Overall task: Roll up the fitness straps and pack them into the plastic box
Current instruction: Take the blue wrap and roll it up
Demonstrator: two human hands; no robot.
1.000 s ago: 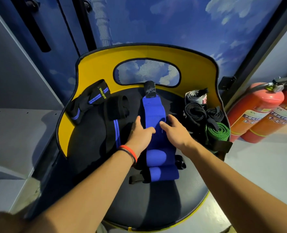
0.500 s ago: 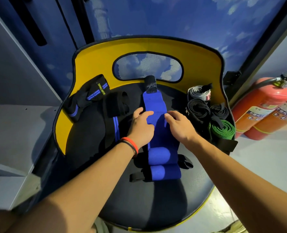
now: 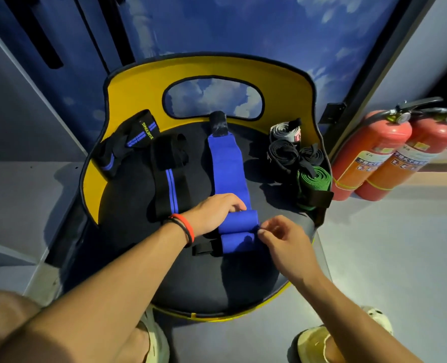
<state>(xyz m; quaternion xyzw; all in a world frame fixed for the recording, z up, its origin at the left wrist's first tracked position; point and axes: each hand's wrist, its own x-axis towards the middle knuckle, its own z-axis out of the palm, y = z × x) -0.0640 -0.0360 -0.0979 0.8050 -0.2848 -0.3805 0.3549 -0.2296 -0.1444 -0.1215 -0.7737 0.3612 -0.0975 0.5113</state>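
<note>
In the middle of the chair seat (image 3: 217, 279) the blue strap (image 3: 227, 174) is partly rolled, gripped by the left hand (image 3: 212, 213) and pinched by the right hand (image 3: 282, 237). Rolled straps (image 3: 290, 155) are stacked at its right; no box is seen.

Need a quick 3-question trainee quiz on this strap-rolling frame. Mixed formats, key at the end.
1. True or false: the green roll sits on the left side of the chair.
2. How many fire extinguishers stand beside the chair? A) one B) two C) three
3. Fill in: the left hand holds the rolled end of the ___ strap.

Key:
1. False. The green roll is on the right side, next to the other rolls.
2. B.
3. Blue. It is the blue strap, still flat at its far end.
</note>
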